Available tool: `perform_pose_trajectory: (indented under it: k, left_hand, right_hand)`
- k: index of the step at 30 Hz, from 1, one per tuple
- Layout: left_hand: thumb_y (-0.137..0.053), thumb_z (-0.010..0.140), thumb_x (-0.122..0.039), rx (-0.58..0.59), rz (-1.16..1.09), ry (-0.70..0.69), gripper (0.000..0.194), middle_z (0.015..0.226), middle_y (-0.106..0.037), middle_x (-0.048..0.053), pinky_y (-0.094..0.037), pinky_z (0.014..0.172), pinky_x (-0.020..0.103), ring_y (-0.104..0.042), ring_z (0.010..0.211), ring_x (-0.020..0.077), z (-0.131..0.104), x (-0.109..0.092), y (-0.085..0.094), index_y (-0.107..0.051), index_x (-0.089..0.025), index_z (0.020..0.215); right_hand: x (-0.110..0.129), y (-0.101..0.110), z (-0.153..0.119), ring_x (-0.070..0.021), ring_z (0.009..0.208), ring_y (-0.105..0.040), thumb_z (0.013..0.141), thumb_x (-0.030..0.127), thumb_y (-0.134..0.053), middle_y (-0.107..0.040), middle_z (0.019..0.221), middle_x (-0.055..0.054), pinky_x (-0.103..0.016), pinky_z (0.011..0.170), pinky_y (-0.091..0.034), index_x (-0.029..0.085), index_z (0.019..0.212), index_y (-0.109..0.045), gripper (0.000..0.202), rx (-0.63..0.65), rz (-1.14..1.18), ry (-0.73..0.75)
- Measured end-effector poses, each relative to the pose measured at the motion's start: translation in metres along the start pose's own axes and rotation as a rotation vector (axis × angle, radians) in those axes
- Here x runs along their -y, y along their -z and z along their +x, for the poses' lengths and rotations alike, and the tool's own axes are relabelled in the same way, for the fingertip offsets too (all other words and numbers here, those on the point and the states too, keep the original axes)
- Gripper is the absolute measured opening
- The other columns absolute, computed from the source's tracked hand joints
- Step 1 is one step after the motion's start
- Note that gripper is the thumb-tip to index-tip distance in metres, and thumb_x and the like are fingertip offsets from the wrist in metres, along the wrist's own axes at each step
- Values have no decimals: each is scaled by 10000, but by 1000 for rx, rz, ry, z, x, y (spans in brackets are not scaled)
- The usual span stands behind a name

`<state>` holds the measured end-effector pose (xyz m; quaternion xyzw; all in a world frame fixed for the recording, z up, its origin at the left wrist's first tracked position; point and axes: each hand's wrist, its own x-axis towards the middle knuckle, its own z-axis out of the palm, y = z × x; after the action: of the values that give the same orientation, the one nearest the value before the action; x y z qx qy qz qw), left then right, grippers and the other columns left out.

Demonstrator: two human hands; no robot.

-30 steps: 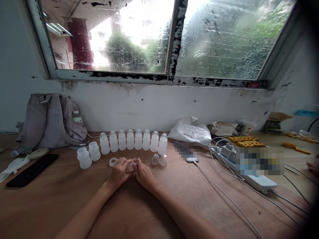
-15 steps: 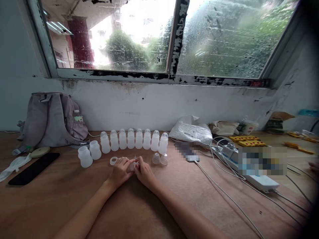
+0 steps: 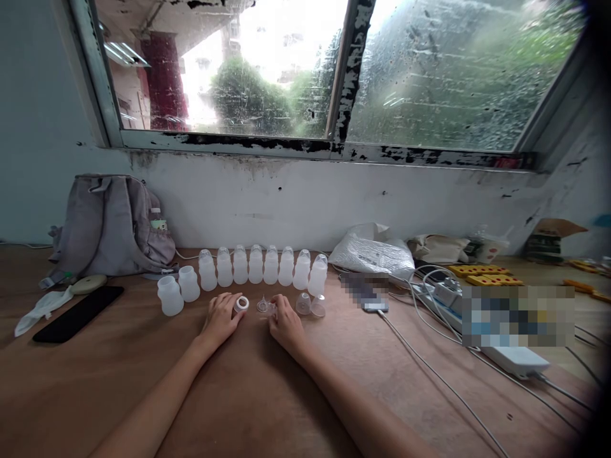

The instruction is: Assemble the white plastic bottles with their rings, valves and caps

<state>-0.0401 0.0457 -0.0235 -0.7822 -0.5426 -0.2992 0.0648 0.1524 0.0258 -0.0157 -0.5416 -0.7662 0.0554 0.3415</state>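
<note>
My left hand [image 3: 221,319] grips a white ring [image 3: 242,303] between thumb and fingers, its hole facing me. My right hand [image 3: 286,323] is closed on a small clear piece [image 3: 272,308], mostly hidden by the fingers. Between the hands a clear nipple-shaped piece [image 3: 262,305] rests on the table. Just right of my right hand are two clear domed caps [image 3: 303,303]. Behind, several frosted bottles with clear tops [image 3: 255,264] stand in a curved row. Two frosted bottles without tops [image 3: 170,296] stand at the row's left end.
A grey backpack [image 3: 112,222] leans by the wall at the left, with a black flat object [image 3: 80,313] in front. At the right are a silver bag [image 3: 375,251], a phone [image 3: 375,304] on a cable, a white power strip [image 3: 515,359] and yellow blocks [image 3: 487,273].
My hands have moved apart. The left now holds the white ring that lay on the table. The nipple-shaped piece now shows between the hands. The view has shifted slightly.
</note>
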Motion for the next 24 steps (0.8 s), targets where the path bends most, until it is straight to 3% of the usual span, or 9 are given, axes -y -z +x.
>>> perform_pose_trajectory:
  k: [8, 17, 24]
  left_hand:
    - [-479, 772, -348, -11, 77, 89, 405, 1177, -507, 111, -325, 902, 408, -434, 1089, 257, -3, -1, -5, -502, -179, 1139]
    - [-343, 842, -430, 167, 90, 38, 441, 1353, -361, 68, -165, 996, 509, -277, 1249, 259, -8, -11, -4, -375, -304, 1263]
    - [-333, 837, -448, 180, 84, 124, 443, 1304, -408, 123, -144, 987, 540, -312, 1223, 267, -9, -14, -4, -439, -230, 1208]
  right_hand:
    - [-10, -1, 8, -168, 821, -539, 772, 89, -381, -520, 966, -88, -242, 685, -395, 147, 1009, -501, 272, 55, -139, -134]
    - [-12, -7, 11, -183, 801, -557, 815, 125, -376, -548, 940, -105, -258, 673, -399, 127, 972, -536, 224, 36, -137, -170]
    - [-18, -7, 14, -182, 857, -560, 805, 123, -401, -586, 946, -99, -256, 719, -410, 145, 980, -537, 223, 25, -75, -122]
